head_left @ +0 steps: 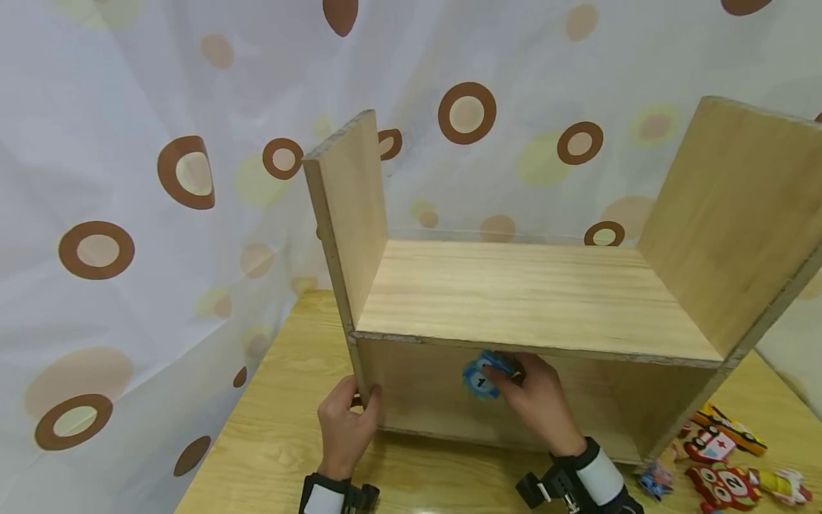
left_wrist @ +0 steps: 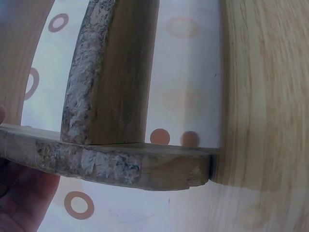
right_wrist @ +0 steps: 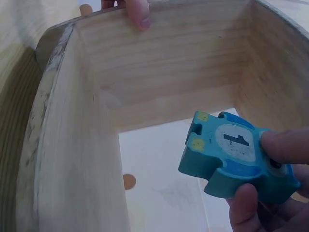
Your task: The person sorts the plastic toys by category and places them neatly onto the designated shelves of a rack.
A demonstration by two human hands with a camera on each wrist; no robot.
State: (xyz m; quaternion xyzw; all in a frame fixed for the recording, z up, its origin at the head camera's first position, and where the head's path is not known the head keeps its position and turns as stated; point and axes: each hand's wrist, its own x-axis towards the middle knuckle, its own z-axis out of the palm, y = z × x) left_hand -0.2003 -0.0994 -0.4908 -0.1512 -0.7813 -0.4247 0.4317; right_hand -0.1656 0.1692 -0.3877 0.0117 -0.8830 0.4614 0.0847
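A wooden shelf (head_left: 539, 293) stands on the table, with a middle board and two upright side panels. My left hand (head_left: 347, 432) grips the lower front edge of its left side panel (head_left: 340, 257), thumb on the inner face. Inside the lower compartment, my right hand (head_left: 542, 407) pinches a blue toy block (right_wrist: 231, 152) marked with a black 1. In the right wrist view the thumb lies on the block's numbered face and a finger is on its side. The left wrist view shows the rough edge of the panel (left_wrist: 116, 164) beside part of the left hand.
Several toys lie beside the shelf's right side: a red block (head_left: 722, 487) marked 2, a red and white ambulance (head_left: 711, 444), a yellow vehicle (head_left: 738, 434) and a small blue toy (head_left: 656, 480). A dotted cloth (head_left: 193, 300) hangs behind the wooden table (head_left: 270, 414).
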